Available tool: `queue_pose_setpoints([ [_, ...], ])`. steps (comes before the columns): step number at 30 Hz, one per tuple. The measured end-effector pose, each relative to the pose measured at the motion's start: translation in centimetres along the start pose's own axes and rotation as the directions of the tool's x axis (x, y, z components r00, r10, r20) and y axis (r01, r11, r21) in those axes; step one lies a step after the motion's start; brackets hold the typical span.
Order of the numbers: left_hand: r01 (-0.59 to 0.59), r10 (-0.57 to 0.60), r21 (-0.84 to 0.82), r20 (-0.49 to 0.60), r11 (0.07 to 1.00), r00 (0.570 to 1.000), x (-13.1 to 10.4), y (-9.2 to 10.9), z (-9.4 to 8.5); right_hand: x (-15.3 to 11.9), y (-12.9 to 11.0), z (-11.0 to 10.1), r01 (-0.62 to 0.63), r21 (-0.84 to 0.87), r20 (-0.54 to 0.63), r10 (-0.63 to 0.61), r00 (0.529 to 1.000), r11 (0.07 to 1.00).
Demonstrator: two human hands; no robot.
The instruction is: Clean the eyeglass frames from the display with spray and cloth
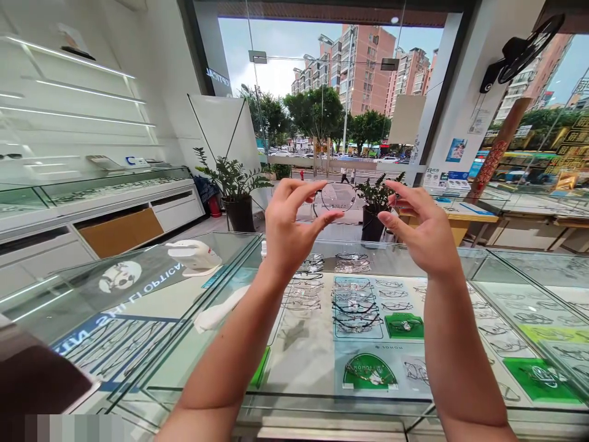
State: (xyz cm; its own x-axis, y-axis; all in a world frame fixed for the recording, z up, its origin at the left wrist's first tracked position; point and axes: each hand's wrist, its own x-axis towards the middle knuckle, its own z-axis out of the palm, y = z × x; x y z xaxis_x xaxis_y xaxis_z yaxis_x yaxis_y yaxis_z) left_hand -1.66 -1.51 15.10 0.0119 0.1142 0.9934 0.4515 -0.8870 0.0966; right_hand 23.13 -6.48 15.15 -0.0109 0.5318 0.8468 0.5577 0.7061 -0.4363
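A pair of thin-rimmed eyeglasses is held up at arm's length above the glass counter. My left hand pinches it at the left side, thumb below and index finger above the round lens. On the other side, my right hand has its thumb and fingers curled about the right lens, which is mostly hidden by the fingers. Under both forearms, rows of eyeglass frames lie inside the display case, several of them on a light blue mat.
A white device and a white cloth-like thing are at the left of the counter. A dark object fills the lower left corner. Potted plants stand beyond, before a glass door. A wall fan hangs at right.
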Motion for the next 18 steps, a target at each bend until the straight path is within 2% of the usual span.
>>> queue_pose_setpoints([
  [7,0.045,-0.045,-0.019,0.013,0.999,0.999,0.2,0.1,-0.3,-0.1,-0.1,0.4,-0.042,-0.005,-0.04,0.042,0.998,0.999],
  [12,0.166,-0.157,-0.137,0.074,0.977,0.985,0.2,-0.8,-0.6,-0.2,-1.3,0.5,0.015,-0.055,-0.092,-0.02,0.996,0.998],
  [18,0.299,-0.286,-0.25,0.088,0.921,0.954,-0.1,-2.2,0.3,-0.4,-2.1,0.8,0.084,-0.129,-0.146,-0.103,0.984,0.988],
])
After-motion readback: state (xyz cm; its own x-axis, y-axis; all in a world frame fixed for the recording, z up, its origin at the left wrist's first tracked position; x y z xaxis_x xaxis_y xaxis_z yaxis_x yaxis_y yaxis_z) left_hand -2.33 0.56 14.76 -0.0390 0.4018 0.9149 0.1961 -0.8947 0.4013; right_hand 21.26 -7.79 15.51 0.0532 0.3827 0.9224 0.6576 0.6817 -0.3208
